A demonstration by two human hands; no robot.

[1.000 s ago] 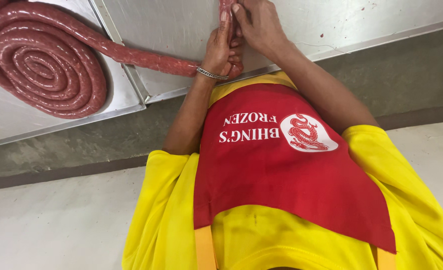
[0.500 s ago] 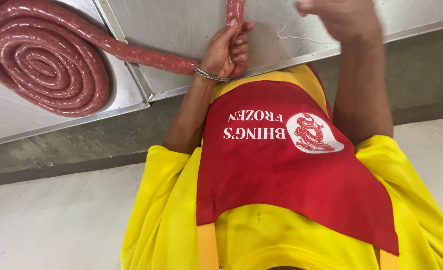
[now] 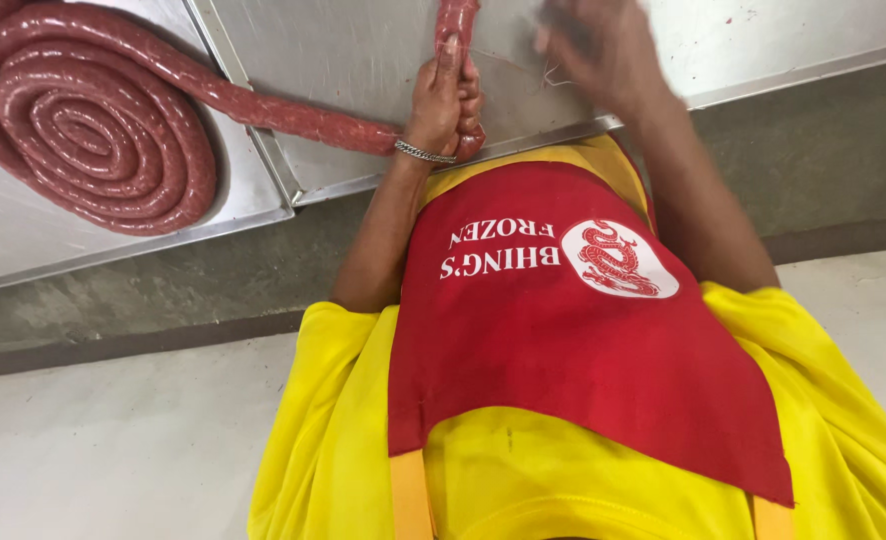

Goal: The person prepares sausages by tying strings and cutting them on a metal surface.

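Sausage rope (image 3: 263, 105), one continuous dark red length, lies on the steel table (image 3: 363, 60): its big end is wound into a flat spiral coil (image 3: 83, 130) at 10 o'clock of the view, and from there the free run crosses toward 12 o'clock, where it bends up and out of the top edge. Left hand (image 3: 445, 105) is closed in a fist around the rope right at that bend, thumb up along the casing, a silver bracelet (image 3: 421, 152) on the wrist. Right hand (image 3: 603, 50) sits at 1 o'clock, blurred; it seems to pinch a thin pale string (image 3: 553, 75) just beside the rope, but how far shut the fingers are I cannot tell. Handling judgement: the rope looks soft, limp and floppy, with a glossy casing that is likely slick and thin enough to split if squeezed hard; the coil probably carries real weight. Best hold is a full wrap of the palm around the rope, close to the spot being worked, not a fingertip pinch. Count: one rope, one coil, two hands, one bracelet, one string visible, two table sheets meeting at a raised seam (image 3: 238, 95). Red apron (image 3: 563, 350) over yellow shirt (image 3: 343, 430) fills 6 o'clock; grey floor (image 3: 113, 440) at 8 o'clock.
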